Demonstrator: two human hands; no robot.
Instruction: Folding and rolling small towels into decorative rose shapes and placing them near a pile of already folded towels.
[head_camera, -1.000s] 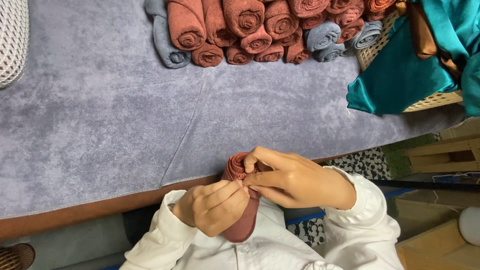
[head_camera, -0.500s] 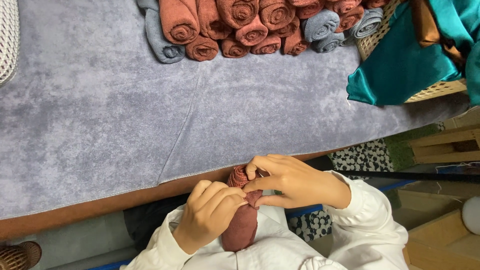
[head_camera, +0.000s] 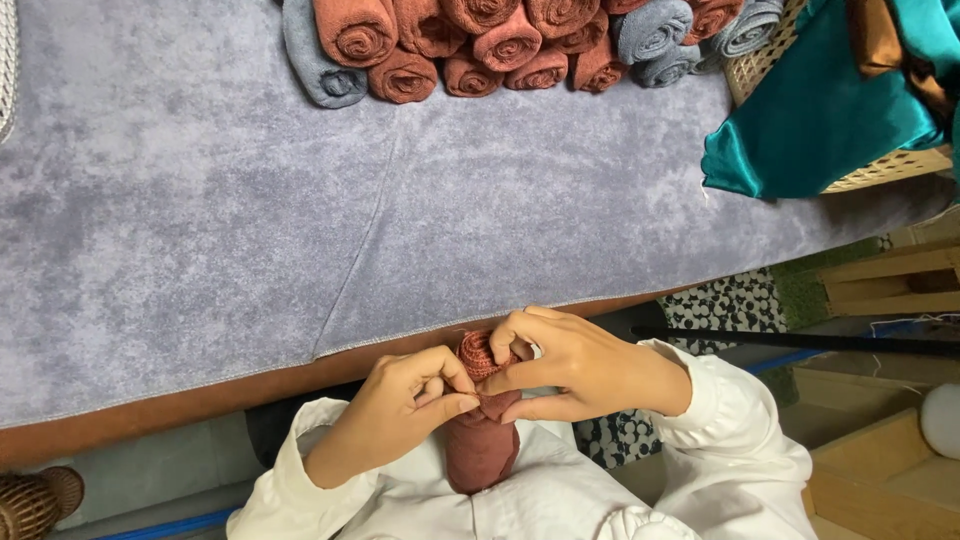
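A grey plush cover (head_camera: 200, 200) lay over the desk, with a row of rolled towels (head_camera: 480, 45) stacked at its far edge beside a wicker basket (head_camera: 885, 170) draped in teal cloth (head_camera: 820, 120). At the near edge, the left hand (head_camera: 400, 405) and right hand (head_camera: 575, 365) both pinched a rust-red rolled towel (head_camera: 480, 440), held upright against the chest, fingers clenched at its spiral end, seemingly to keep the roll tight.

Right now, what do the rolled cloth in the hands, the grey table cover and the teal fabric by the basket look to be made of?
Rolled cloth: rust-red terry or microfibre, matte, nubby pile. Table cover: grey plush, probably velvety microfibre, with mottled brushed marks. Teal fabric: satin-like, smooth and sheeny. Basket: pale woven lattice, wicker or plastic.
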